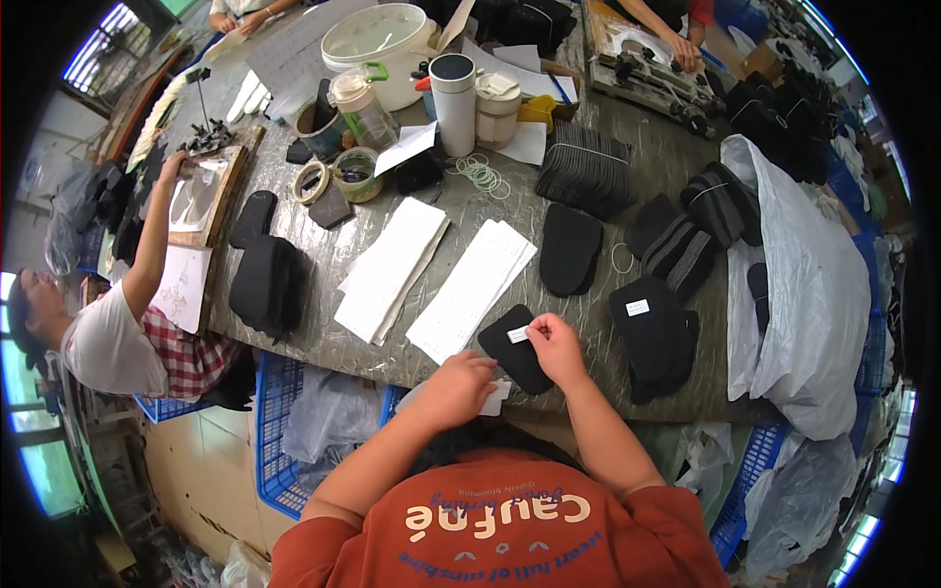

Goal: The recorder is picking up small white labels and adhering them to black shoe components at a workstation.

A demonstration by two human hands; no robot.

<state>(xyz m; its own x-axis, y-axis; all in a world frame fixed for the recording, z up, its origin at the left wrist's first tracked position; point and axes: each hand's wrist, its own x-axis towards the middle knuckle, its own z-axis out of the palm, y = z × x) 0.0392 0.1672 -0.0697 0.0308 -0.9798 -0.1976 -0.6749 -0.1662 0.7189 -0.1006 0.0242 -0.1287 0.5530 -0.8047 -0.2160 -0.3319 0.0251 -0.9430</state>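
The grey worktop runs wide in front of me, crowded from edge to edge. On my right lies a big white plastic sack, slumped open. Farther back there is a white tub, a white cylinder flask, and rolls of tape. Nearer are two stacks of long white label sheets, and stacks of black insole pieces lie on both sides, one pile near my right already bearing a small white label. A person in a white top works at the left end of the worktop.

At the near edge lies the black insole I am working on, flat and partly over the rim. My right hand rests on it, fingers pressed together, pinching a small white label against its upper end. My left hand sits just beside, fingers curled around a white strip of backing paper; how tightly, I cannot tell.

I judge the risk to be small but real: the label could go on crooked or creased if my fingers drag sideways. The insole, overhanging the edge, could slip off if I press unevenly.
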